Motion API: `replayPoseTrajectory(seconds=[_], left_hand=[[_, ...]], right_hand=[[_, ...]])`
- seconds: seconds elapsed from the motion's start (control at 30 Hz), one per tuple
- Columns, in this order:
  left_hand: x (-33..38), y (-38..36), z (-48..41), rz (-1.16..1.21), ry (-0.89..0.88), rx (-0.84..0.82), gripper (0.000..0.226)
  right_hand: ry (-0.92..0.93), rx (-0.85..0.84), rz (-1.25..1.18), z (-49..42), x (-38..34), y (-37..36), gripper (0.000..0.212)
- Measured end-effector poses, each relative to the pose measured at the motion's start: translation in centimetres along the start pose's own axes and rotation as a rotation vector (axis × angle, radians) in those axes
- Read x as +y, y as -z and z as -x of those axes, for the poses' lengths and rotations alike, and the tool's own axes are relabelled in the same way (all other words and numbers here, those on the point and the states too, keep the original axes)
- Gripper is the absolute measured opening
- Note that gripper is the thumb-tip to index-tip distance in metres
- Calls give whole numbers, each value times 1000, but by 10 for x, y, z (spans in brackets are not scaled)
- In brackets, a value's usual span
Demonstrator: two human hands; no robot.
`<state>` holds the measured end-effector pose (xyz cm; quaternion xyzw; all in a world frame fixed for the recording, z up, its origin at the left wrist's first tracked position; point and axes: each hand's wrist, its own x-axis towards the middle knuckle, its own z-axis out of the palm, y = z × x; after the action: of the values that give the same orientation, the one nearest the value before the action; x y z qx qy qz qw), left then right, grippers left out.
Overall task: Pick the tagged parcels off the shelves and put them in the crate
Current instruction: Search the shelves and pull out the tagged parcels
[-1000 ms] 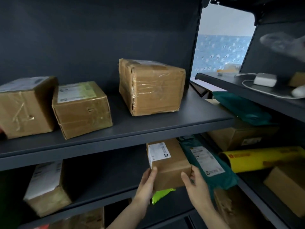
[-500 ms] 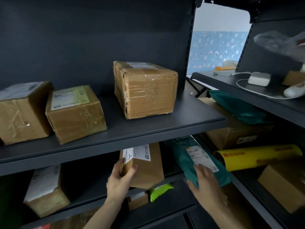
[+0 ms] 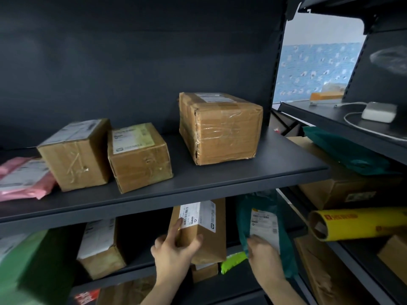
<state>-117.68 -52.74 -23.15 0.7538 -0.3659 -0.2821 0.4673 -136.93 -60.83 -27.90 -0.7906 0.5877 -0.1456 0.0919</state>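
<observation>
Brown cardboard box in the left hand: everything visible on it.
The tall brown cardboard box stands on end, leaning slightly, in the lower shelf bay, its top hidden behind the dark upper shelf edge. A white barcode label wraps its upper front corner. The left hand grips its left edge, thumb across the front, index finger touching the label.

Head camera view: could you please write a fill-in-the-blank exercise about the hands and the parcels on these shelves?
The left hand grips the upright brown box, whose label is ____.
The right hand holds the teal mailer bag, to the ____ of that box.
The upper shelf carries ____ cardboard boxes and one pink mailer.
Missing words: white; right; three.
</observation>
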Motion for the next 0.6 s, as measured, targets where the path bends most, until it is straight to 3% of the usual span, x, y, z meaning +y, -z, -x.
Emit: replayPoseTrajectory(seconds=[0.27, 0.4, 0.5, 0.6], left_hand=[[-9, 28, 0, -64, 28, 60, 100], [-19, 46, -3, -20, 70, 95, 87], [-27, 59, -11, -23, 91, 87, 100], [-28, 68, -18, 56, 125, 83, 100]], right_hand=[[115, -77, -72, -4, -47, -11, 17], [228, -142, -59, -6, -62, -28, 23], [358, -106, 9, -10, -70, -38, 44], [440, -186, -24, -14, -73, -40, 36]])
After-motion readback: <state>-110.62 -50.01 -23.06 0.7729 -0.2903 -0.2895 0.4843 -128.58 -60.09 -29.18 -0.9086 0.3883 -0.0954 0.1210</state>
